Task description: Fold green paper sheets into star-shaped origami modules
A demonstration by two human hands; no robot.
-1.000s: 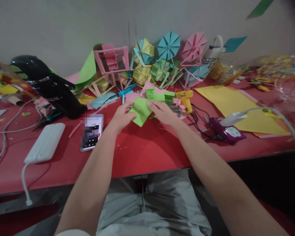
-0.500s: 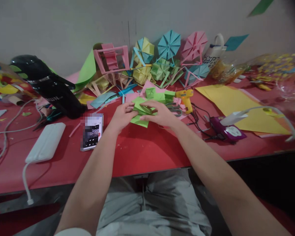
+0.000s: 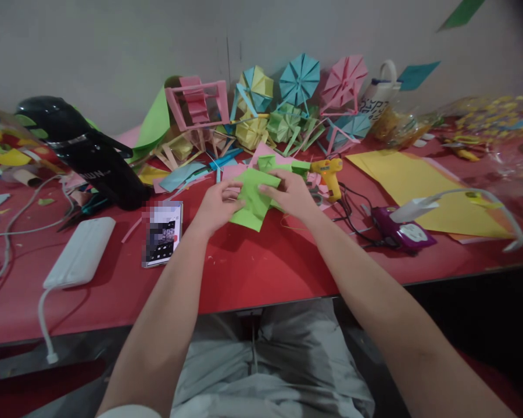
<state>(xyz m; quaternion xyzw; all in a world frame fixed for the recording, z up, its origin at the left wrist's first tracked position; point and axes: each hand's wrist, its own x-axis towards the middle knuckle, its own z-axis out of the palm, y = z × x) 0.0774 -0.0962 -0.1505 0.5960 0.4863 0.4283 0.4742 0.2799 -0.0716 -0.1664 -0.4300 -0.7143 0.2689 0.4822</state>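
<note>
A sheet of light green paper (image 3: 253, 197) is held just above the red table (image 3: 253, 273), between both hands. My left hand (image 3: 215, 206) pinches its left edge with curled fingers. My right hand (image 3: 290, 194) grips its right side, thumb lying across the top of the sheet. The paper looks partly unfolded, with creases showing. More folded green pieces (image 3: 283, 168) lie just behind the hands.
A phone (image 3: 163, 232) lies left of my left hand, a white power bank (image 3: 81, 252) further left, a black device (image 3: 91, 157) behind it. A yellow glue gun (image 3: 329, 174), purple gadget (image 3: 401, 232) and yellow sheets (image 3: 418, 186) sit right. Paper pinwheels (image 3: 300, 78) line the wall.
The green paper was folded up small between my hands half a second ago; it is now spread wider and flatter. Both hands stayed in nearly the same place.
</note>
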